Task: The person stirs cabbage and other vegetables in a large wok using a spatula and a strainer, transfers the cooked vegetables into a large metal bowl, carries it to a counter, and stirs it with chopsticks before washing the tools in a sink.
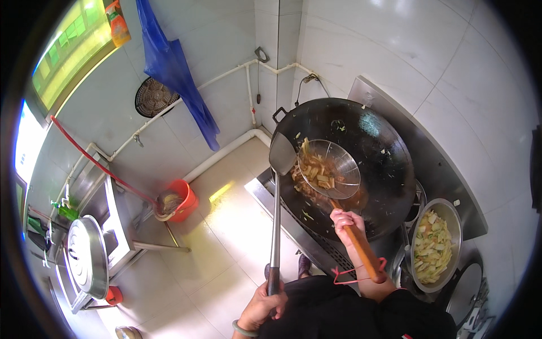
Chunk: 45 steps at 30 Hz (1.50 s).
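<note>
My left hand [263, 306] grips the dark handle of a long metal wok spatula [275, 216]. Its broad blade [283, 153] rests at the left rim of a large black wok [385, 169]. In my right hand [348, 224] is the wooden handle of a wire-mesh skimmer [345, 169], with a red cord [345, 275] looped near its end. Cooked pieces of food [319, 176] lie in the skimmer's left half. Under and beside it, brown liquid and more food sit in the wok. Whether the mesh touches the wok cannot be made out.
A metal bowl of chopped cabbage [434, 245] stands right of the wok. Behind the wok rises a steel splashguard [440, 165]. To the left are an orange bucket with a mop [184, 201], a steel sink [106, 229] and a large metal lid [87, 256]. A blue apron-like sheet [178, 76] hangs on the wall.
</note>
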Available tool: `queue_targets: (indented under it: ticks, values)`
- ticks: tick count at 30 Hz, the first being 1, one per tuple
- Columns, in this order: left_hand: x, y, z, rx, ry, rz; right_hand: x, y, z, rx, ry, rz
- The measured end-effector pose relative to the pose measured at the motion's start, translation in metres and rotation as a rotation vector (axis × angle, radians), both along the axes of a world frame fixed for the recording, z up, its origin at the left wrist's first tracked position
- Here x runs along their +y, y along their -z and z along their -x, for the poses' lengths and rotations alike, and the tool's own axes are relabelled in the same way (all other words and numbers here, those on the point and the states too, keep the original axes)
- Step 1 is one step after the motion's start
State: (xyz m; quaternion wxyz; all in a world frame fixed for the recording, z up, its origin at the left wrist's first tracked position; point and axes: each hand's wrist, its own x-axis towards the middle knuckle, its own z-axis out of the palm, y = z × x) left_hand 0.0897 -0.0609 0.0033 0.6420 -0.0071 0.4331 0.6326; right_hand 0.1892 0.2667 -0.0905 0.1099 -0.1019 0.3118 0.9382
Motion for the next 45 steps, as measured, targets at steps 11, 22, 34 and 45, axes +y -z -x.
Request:
queue_targets:
  ticks: [11, 22, 34, 45]
  values:
    - [0.011, -0.015, 0.011, 0.194, 0.124, -0.001, -0.015, -0.051, -0.081, -0.147, 0.190, -0.208]
    - [0.047, 0.003, 0.019, 0.020, 0.149, -0.049, -0.042, -0.123, -0.249, -0.282, 0.675, -0.661]
    - [0.087, -0.001, 0.015, 0.010, 0.269, -0.043, -0.109, -0.072, -0.322, -2.482, 0.412, -1.323]
    - [0.097, 0.011, 0.015, 0.077, 0.317, -0.030, -0.093, -0.084, -0.324, -2.539, 0.608, -1.437]
